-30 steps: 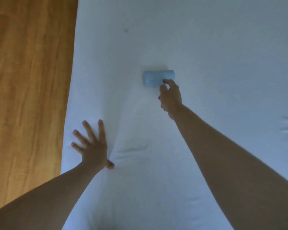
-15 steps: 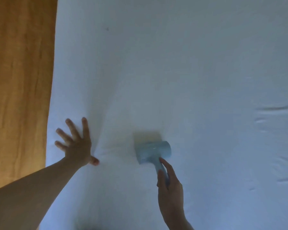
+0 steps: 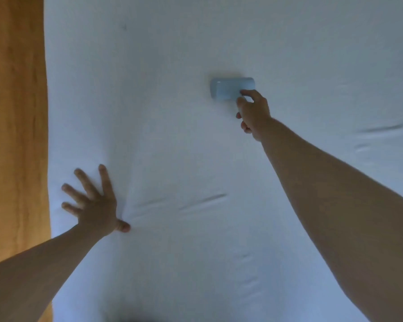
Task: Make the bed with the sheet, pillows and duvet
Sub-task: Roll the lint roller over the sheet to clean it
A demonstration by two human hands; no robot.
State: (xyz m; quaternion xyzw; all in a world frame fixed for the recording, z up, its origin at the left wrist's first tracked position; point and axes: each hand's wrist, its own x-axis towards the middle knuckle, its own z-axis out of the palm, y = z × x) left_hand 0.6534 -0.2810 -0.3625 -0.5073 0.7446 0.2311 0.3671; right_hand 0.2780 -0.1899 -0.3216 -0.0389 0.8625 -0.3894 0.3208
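left hand (image 3: 92,205): fingers spread flat, pressing sheet (image 3: 196,43) near the bed's left edge, small creases beside thumb | right hand (image 3: 253,111): gripping pale blue roller (image 3: 232,90) mid-bed | advice: keep sheet pinned taut, stroke evenly toward the creases at right | no pillows or duvet in view | wooden floor (image 3: 14,112) along the left edge

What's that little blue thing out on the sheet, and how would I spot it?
Start from the white sheet covering the bed, then follow the outstretched right hand to its fingertips. There sits a pale blue roller, the only coloured thing on the white.
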